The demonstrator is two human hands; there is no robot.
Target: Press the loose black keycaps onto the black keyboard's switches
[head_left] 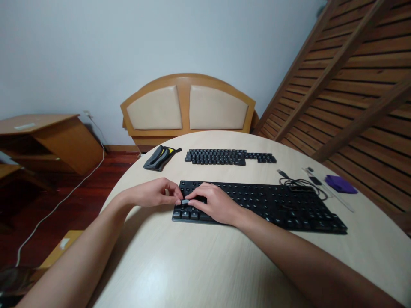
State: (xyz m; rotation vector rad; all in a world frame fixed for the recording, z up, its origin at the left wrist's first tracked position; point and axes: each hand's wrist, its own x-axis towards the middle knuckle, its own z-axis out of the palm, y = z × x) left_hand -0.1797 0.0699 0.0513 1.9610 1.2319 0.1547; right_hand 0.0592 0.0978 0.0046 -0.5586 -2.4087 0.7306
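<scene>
A black keyboard (257,201) lies on the round table, most of its keycaps off and small switch posts showing. Over its lower left corner, my left hand (160,192) pinches one end of a small keycap (184,201), which looks grey in the light. The other end is between the thumb and fingers of my right hand (216,203), which rests above the keyboard's left part. A few keycaps (185,215) sit in the bottom left row just below my fingers. I cannot tell whether the held keycap touches the board.
Behind the keyboard, loose black keycaps (215,157) lie in rows. A grey and black glove-like item with yellow (160,157) is at the back left. On the right are a coiled USB cable (302,184), a thin rod (338,199) and a purple cloth (341,184).
</scene>
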